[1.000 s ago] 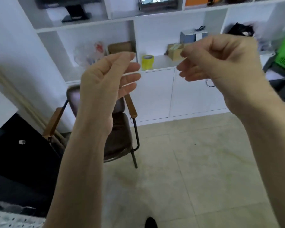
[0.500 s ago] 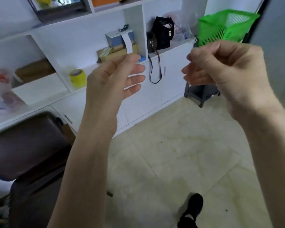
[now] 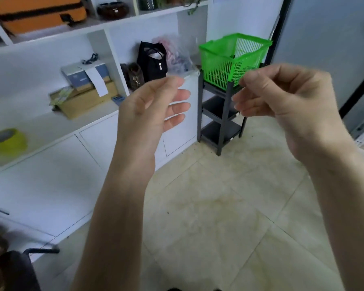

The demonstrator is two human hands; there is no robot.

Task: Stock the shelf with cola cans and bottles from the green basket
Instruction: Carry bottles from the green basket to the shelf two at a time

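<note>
A green plastic basket [image 3: 221,57] stands on top of a small black shelf rack [image 3: 221,114] at the end of the white cabinets. Something red shows faintly through its mesh wall; no cans or bottles can be made out. My left hand [image 3: 153,110] is raised in front of me, left of the rack, fingers apart and holding nothing. My right hand [image 3: 286,97] is raised to the right, fingers loosely curled, empty, overlapping the basket's lower right corner in the view. Both hands are well short of the basket.
White wall shelving [image 3: 51,127] runs along the left with cardboard boxes [image 3: 86,95], a yellow tape roll [image 3: 7,141], a black bag [image 3: 152,61] and an orange case [image 3: 38,13]. A grey panel [image 3: 328,38] rises at right. A dark chair [image 3: 17,267] sits at bottom left on the tiled floor [image 3: 219,206].
The view has swung right and moved closer: the chair slid out to the lower left, and the basket and black rack came into full view. Both hands kept their raised pose.
</note>
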